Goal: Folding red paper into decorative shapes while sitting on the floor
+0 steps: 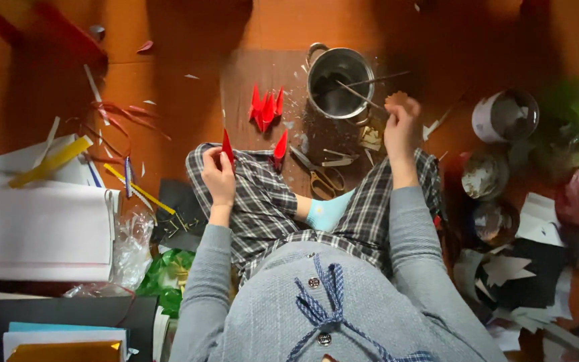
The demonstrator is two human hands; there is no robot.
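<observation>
I sit cross-legged on an orange floor in plaid trousers. My left hand (pixel 218 175) rests on my left knee and pinches a pointed red paper piece (pixel 227 145). My right hand (pixel 401 126) is raised beside a metal pot (pixel 340 82) and holds a small brownish scrap (pixel 395 99) at its fingertips. Red folded paper shapes (pixel 266 107) stand on a brown board (pixel 249 74) ahead of me. Another red piece (pixel 281 145) lies by my knee. Scissors (pixel 323 175) lie just beyond my shin.
White sheets (pixel 38 231), a yellow strip (pixel 49 163) and red paper strips (pixel 122 117) lie left. Clear plastic (pixel 132 248) and a green bag (pixel 169 275) sit near my left elbow. Round tins (pixel 504 115) and black and white paper scraps (pixel 517 271) crowd the right.
</observation>
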